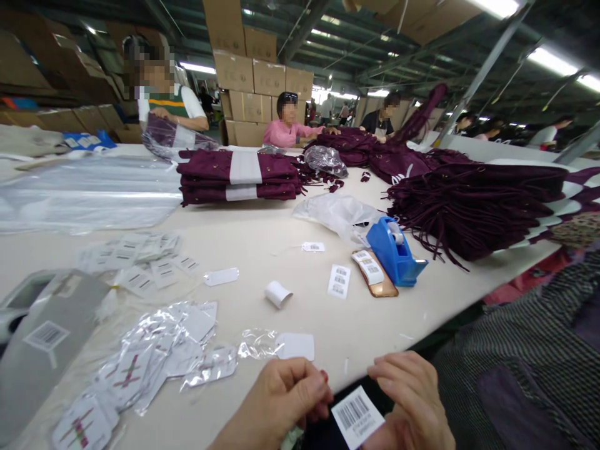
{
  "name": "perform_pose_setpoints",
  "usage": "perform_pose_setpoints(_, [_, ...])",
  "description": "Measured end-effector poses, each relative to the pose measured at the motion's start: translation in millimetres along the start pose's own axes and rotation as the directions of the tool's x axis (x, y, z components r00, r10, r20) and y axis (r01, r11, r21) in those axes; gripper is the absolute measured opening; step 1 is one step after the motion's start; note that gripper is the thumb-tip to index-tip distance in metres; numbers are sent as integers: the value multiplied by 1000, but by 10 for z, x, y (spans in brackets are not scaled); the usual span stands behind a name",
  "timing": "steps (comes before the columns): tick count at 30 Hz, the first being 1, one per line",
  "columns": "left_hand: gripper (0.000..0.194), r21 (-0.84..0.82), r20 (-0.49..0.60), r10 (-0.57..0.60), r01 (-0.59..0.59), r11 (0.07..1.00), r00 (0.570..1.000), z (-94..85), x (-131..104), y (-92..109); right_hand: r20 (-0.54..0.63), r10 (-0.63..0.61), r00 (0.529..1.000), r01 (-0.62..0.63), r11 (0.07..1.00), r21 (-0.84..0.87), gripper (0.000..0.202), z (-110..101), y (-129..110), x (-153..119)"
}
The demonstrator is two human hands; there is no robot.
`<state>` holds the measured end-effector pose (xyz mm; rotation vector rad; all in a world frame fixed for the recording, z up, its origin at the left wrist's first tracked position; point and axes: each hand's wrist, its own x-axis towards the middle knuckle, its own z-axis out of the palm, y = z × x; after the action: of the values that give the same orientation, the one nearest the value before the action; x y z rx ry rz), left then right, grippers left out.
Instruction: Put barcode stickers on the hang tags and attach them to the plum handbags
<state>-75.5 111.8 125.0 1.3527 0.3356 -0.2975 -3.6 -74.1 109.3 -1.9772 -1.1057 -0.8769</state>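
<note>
At the table's front edge my right hand (pixel 412 397) holds a white barcode label (pixel 357 414) by its lower edge, near the thumb, printed side up. Just left of it is my left hand (pixel 288 400), its fingers curled together; whatever they pinch, if anything, is hidden. Beyond the left hand lies a white hang tag (pixel 296 345) with clear plastic beside it. A pile of tags in clear bags (pixel 145 350) spreads to the left. Further in are a curled white paper piece (pixel 278 294) and a sheet of barcode stickers (pixel 338 281).
A blue tape dispenser (pixel 396 250) stands by a phone (pixel 377 275) with stickers on it. Folded maroon garments (pixel 239 175) are stacked behind, with more maroon pieces (pixel 473 200) at right. Clear plastic bags (pixel 89 190) lie at left. Co-workers, one in pink (pixel 285 132), work across the table.
</note>
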Motion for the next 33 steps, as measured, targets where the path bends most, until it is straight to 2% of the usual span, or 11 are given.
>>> perform_pose_setpoints(2, [49, -168, 78, -72, 84, 982, 994, 98, -21, -82, 5, -17, 1000, 17, 1000, -21, 49, 18, -22, 20])
perform_pose_setpoints(7, [41, -278, 83, -99, 119, 953, 992, 105, 24, -165, 32, -62, 998, 63, 998, -23, 47, 70, 18, -26])
perform_pose_setpoints(10, [32, -193, -62, -47, 34, 981, 997, 26, 54, -151, 46, -22, 999, 21, 1000, 22, 47, 134, 41, -117])
perform_pose_setpoints(12, [27, -56, -216, 40, -53, 997, 976, -44, 83, -162, 101, 149, 984, -162, 977, 135, 46, 216, -5, -204])
perform_pose_setpoints(14, [26, -19, -349, 109, -123, 992, 931, -102, 116, -210, 179, 474, 862, -507, 805, 308, 35, 338, -119, -303])
perform_pose_setpoints(16, [25, -131, -435, 105, -178, 975, 894, -125, 145, -294, 270, 765, 585, -774, 427, 468, 27, 490, -278, -399])
perform_pose_setpoints(18, [29, -281, -458, 73, -222, 934, 886, -100, 159, -404, 345, 883, 318, -815, 69, 575, 31, 646, -428, -472])
perform_pose_setpoints(20, [38, -377, -436, 54, -237, 896, 898, -42, 155, -520, 424, 888, 177, -774, -140, 617, 37, 774, -518, -510])
perform_pose_setpoints(23, [44, -386, -400, 70, -237, 892, 914, 48, 124, -668, 539, 840, 61, -705, -346, 619, 38, 865, -526, -484])
perform_pose_setpoints(27, [40, -208, -388, 219, -316, 926, 895, 86, 95, -809, 656, 752, -58, -561, -568, 602, 37, 832, -481, -345])
perform_pose_setpoints(33, [31, 32, -305, 486, -501, 865, 819, 119, 151, -1026, 742, 663, -100, -513, -673, 533, 35, 817, -513, -265])
